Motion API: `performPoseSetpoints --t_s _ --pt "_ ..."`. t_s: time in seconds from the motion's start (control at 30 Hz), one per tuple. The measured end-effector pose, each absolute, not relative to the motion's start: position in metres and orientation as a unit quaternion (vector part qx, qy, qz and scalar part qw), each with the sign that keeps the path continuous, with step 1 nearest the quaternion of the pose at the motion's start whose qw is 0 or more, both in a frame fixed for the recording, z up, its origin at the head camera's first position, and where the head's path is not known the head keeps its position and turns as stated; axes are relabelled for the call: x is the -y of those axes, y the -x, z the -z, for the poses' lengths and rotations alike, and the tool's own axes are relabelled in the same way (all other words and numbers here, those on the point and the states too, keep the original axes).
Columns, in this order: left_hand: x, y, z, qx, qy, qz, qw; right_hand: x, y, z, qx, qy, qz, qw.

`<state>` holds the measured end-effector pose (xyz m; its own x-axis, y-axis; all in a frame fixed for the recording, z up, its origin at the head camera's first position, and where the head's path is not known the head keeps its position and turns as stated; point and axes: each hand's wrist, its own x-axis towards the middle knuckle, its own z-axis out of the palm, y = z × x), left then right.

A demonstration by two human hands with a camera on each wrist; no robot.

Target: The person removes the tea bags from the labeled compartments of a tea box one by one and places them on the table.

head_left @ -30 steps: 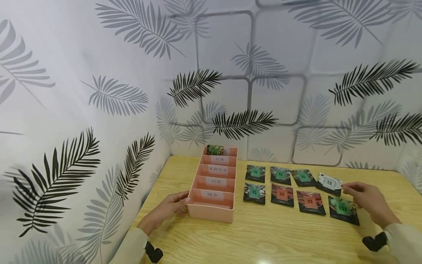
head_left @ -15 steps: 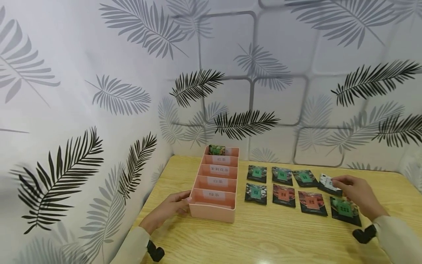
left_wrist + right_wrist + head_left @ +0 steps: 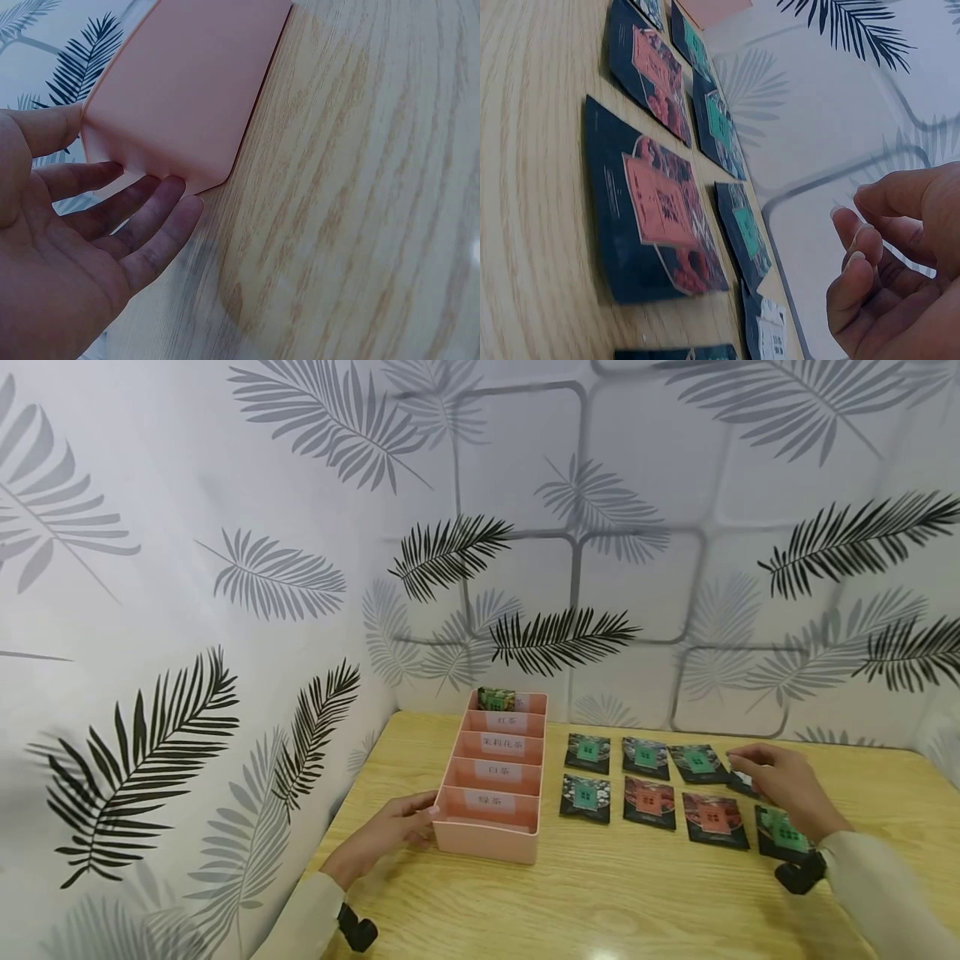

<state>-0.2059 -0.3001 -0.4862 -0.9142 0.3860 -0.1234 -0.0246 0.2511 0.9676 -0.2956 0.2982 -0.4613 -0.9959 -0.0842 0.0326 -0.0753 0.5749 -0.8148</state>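
Note:
My left hand (image 3: 390,831) holds the near left corner of a pink compartment box (image 3: 483,843), thumb at the rim. Its other fingertips touch the outer wall, as the left wrist view shows. Over the far right sachets hangs my right hand (image 3: 787,785), loosely curled, with nothing between its fingers. In the head view it partly hides a white-and-black tea sachet (image 3: 742,783) and its wrist overlaps a bright green sachet (image 3: 783,833). Left of the fingertips lies a green-labelled sachet (image 3: 699,763). A red-labelled sachet (image 3: 660,210) fills the middle of the right wrist view.
More flat sachets lie in two rows, among them a red one (image 3: 649,802), a white-flowered one (image 3: 586,797) and green-labelled ones (image 3: 588,752). One green sachet (image 3: 496,700) stands in the box's farthest compartment. Dividers carry paper labels. A leaf-patterned wall (image 3: 637,685) borders the wooden table (image 3: 600,893).
The right hand has moved left, from beside the white-and-black sachet to over it, nearer the green-labelled sachet. The left hand stays at the box. No sachet has visibly moved.

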Motion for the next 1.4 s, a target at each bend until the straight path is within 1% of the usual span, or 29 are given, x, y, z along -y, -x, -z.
performPoseSetpoints --t_s 0.37,0.5,0.73,0.93,1.27,1.4 --pt "0.302 0.206 0.488 -0.772 -0.122 -0.600 0.173 -0.268 0.309 0.456 -0.876 0.059 0.479 0.012" --pt "0.303 0.206 0.489 -0.771 -0.118 -0.601 0.173 -0.257 0.315 0.454 -0.869 0.060 0.491 0.024" --pt "0.302 0.205 0.487 -0.772 -0.120 -0.600 0.172 -0.238 0.323 0.453 -0.868 0.079 0.490 0.013" --pt "0.302 0.206 0.486 -0.774 -0.119 -0.598 0.170 -0.221 0.332 0.449 -0.868 0.077 0.491 0.024" --pt "0.301 0.204 0.483 -0.776 -0.118 -0.597 0.167 -0.187 0.346 0.447 -0.856 0.117 0.503 0.010" --pt "0.300 0.205 0.483 -0.775 -0.117 -0.598 0.167 -0.171 0.353 0.449 -0.849 0.123 0.513 0.015"
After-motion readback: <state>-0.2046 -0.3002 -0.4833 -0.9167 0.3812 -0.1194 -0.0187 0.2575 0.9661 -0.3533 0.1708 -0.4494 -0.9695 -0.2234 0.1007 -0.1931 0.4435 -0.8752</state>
